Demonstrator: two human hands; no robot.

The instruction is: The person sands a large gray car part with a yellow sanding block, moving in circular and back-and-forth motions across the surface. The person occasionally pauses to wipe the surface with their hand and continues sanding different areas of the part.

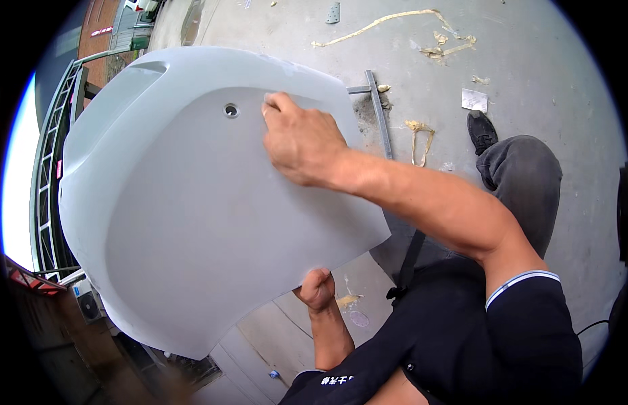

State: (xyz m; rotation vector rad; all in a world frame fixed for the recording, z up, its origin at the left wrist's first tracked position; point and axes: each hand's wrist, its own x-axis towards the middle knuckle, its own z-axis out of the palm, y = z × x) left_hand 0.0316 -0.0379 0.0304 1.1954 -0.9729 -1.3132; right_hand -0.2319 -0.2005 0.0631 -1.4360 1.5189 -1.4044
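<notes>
A large, curved car body panel (179, 189) in matt light grey fills the left and middle of the head view. A round hole (231, 110) pierces its recessed face near the top. Just right of that hole, my right hand (297, 138) presses its closed fingers to the surface. A small pale edge shows at the fingertips, but the hand hides what it is. My left hand (316, 289) grips the panel's lower edge, its thumb on top and its other fingers mostly hidden underneath.
A metal stand leg (379, 111) shows beyond the panel's right side. Crumpled masking tape (419, 138) and a white paper (474, 100) lie on the concrete floor. My shoe (482, 131) is beside the paper. An air conditioner unit (88, 301) stands at the lower left.
</notes>
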